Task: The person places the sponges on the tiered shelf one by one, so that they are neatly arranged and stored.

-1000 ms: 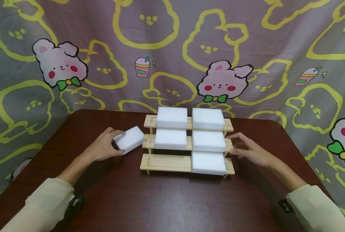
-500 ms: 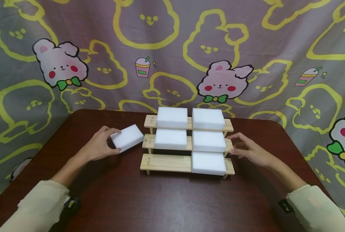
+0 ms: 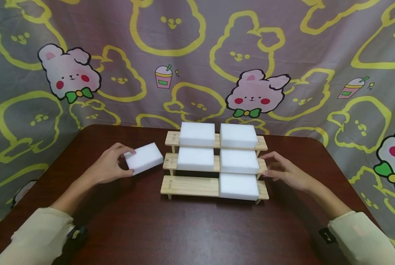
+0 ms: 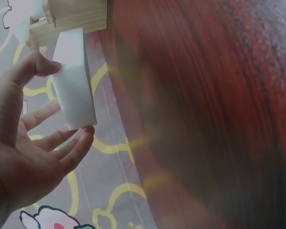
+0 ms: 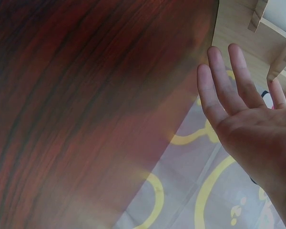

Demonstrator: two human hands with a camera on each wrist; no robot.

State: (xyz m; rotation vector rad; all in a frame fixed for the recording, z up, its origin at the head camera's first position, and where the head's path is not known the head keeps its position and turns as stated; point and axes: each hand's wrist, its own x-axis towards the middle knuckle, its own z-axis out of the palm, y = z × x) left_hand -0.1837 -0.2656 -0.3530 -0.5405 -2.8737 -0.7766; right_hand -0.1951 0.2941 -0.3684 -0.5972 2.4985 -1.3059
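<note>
My left hand (image 3: pixel 108 165) holds a white foam block (image 3: pixel 144 158) by its left end, thumb on the near side and fingers at the far side. In the left wrist view, the foam block (image 4: pixel 75 81) sits between thumb and fingertips. Whether it touches the table cannot be told. To its right stands a three-tier wooden stand (image 3: pixel 189 186) bearing several similar blocks (image 3: pixel 238 161). My right hand (image 3: pixel 288 172) has thumb and index finger at the right end of the middle shelf, pinching it; the other fingers (image 5: pixel 221 81) extend loosely.
Both upper tiers carry two blocks each. The bottom tier has one block (image 3: pixel 238 186) at its right, with bare wood at its left. A dark wooden table (image 3: pixel 197 232) lies beneath everything. A patterned cloth (image 3: pixel 191 66) hangs behind and at the sides.
My left hand and its foam block have shifted slightly left, away from the stand, and the block has turned a little. My right hand and the stand have stayed in place.
</note>
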